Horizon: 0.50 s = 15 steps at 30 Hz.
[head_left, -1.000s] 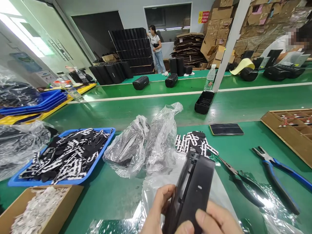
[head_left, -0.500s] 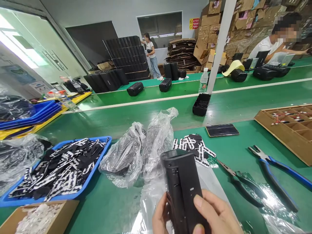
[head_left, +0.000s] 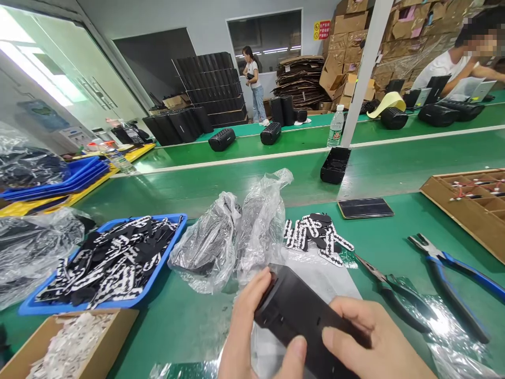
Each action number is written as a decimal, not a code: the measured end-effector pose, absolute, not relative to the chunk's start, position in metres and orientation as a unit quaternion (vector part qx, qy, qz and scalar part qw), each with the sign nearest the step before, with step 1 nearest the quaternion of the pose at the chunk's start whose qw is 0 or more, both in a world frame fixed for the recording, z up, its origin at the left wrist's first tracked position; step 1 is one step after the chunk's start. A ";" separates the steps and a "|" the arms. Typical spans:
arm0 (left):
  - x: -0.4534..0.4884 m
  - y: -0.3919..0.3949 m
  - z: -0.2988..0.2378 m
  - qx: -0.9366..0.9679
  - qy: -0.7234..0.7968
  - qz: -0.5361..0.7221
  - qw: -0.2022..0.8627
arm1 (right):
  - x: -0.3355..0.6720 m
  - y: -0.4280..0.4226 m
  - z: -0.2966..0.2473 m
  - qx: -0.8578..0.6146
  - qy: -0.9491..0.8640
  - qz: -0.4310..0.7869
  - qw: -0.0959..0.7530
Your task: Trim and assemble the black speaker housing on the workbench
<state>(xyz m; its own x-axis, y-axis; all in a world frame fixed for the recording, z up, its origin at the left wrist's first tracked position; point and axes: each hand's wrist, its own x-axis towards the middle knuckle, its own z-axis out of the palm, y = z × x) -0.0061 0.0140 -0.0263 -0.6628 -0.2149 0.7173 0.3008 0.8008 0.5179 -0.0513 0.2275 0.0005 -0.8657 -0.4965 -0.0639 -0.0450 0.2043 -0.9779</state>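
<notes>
A black plastic housing (head_left: 300,310) lies tilted across both my hands at the bottom centre, its long axis running from upper left to lower right. My left hand (head_left: 246,326) grips its upper left end, thumb and fingers closed round it. From the lower right, my right hand (head_left: 379,345) wraps over its other end. Just beyond it lie clear plastic bags (head_left: 236,231) with dark parts inside, and a small heap of black and white strips (head_left: 315,231).
A blue tray (head_left: 169,247) of black and white strips and a cardboard box (head_left: 106,337) sit left. Pliers (head_left: 453,273) and cutters (head_left: 394,295) lie right, near a phone (head_left: 365,208) and a cardboard divider tray (head_left: 469,210). Black speakers stand on the far belt; two people work beyond.
The housing has swung from standing nearly upright to lying slanted across my hands. My left hand has come up onto its upper end, and my right hand covers more of the lower end.
</notes>
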 end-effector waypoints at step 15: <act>0.021 0.019 -0.053 -0.045 -0.869 -0.324 0.371 | -0.057 0.237 -0.004 -0.362 0.857 -0.366 0.022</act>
<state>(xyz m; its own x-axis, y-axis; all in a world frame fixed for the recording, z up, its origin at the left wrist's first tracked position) 0.0208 0.0187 -0.0526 -0.7201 -0.1629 0.6745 0.3189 0.7857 0.5301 -0.0568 0.2373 -0.0041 -0.7368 -0.6366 0.2277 -0.6049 0.4702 -0.6426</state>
